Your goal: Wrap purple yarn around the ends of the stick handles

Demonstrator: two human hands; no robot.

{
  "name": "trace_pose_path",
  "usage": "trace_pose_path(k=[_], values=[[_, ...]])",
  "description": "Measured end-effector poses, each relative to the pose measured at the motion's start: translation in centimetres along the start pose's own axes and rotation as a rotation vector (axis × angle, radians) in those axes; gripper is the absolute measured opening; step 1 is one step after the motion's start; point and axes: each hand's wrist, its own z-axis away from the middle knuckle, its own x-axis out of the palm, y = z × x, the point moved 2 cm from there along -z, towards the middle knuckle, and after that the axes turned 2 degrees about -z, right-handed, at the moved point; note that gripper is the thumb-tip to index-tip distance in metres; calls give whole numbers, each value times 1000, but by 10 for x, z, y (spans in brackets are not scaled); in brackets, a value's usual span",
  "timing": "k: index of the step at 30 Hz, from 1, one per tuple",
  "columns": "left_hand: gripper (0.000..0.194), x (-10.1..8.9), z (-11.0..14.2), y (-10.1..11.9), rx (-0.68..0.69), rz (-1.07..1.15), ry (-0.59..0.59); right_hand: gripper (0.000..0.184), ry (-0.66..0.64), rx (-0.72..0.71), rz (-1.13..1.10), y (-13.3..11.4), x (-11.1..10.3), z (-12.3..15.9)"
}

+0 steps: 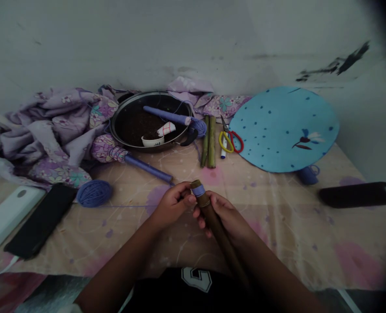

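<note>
A brown stick slants from my lap up toward the table, with a narrow band of purple yarn wound near its top end. My right hand is wrapped round the stick just below the band. My left hand pinches at the yarn band with thumb and fingertips. A thin purple strand runs left across the cloth to a purple yarn ball.
A dark round pan holds a yarn-wrapped stick and a white cup. Green sticks, scissors, a blue round fan, crumpled floral cloth, a black phone, and a dark object lie around.
</note>
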Motion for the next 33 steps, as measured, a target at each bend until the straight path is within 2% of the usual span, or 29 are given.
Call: trace_pose_path(k=[3,6,10,13,15,18,21,26,28,33], values=[[43,-2,0,1,26,-58,32,29,-58,52,-8,2,-1,0],[41,-2,-1,3,48,-90,48,35,-56,72,21,2,-2,0],[39,-1,0,2,59,-134,39,41,-57,30,117,0,2,2],[43,1,1,1,43,-147,16,40,-85,78,152,-2,5,2],[42,4,2,0,15,-130,-8,36,-53,105,151,-3,5,1],[38,9,0,2,-19,-100,-51,29,75,128,197,-3,3,-1],[37,13,-4,3,-24,-101,-56,33,197,183,259,-1,0,-1],[34,16,-4,-2,-19,-144,-42,39,241,219,305,0,0,-2],[33,16,-2,-5,-16,-160,8,42,228,177,297,0,0,-3],[37,15,2,-5,69,-261,188,38,151,-112,323,-7,-1,-5]])
